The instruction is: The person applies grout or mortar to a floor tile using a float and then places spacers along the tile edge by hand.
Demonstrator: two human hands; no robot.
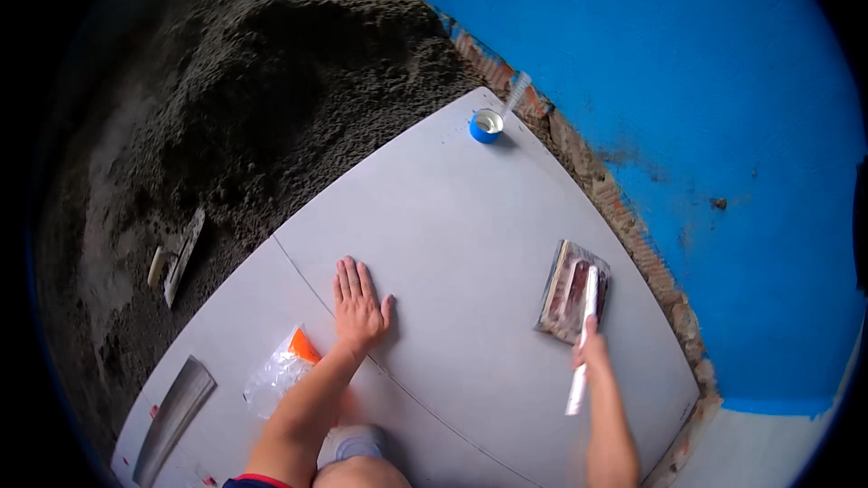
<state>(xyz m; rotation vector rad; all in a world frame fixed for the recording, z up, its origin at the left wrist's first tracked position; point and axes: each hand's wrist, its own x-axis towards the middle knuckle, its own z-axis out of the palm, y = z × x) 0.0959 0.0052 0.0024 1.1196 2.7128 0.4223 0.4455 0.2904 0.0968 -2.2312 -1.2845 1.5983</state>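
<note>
My left hand (360, 307) lies flat on a large pale grey tile (452, 217), beside the thin joint with the neighbouring tile (244, 316). Its fingers point away from me and it holds nothing. Over the right part of the large tile, my right hand (590, 350) is closed around the white handle (577, 389) of a tool. The handle's far end reaches over a rectangular brown and grey block (562, 294); whether the two are joined I cannot tell. Left of my left forearm, a crumpled clear plastic bag (269, 384) lies with an orange piece (304, 346) by it.
Dark mortar (271, 81) is heaped at the far left, with a trowel (183, 258) on it. A long grey metal strip (174, 420) lies lower left. A blue round container (485, 126) sits at the tile's far corner. A blue wall (705, 108) rises at right above rough brick.
</note>
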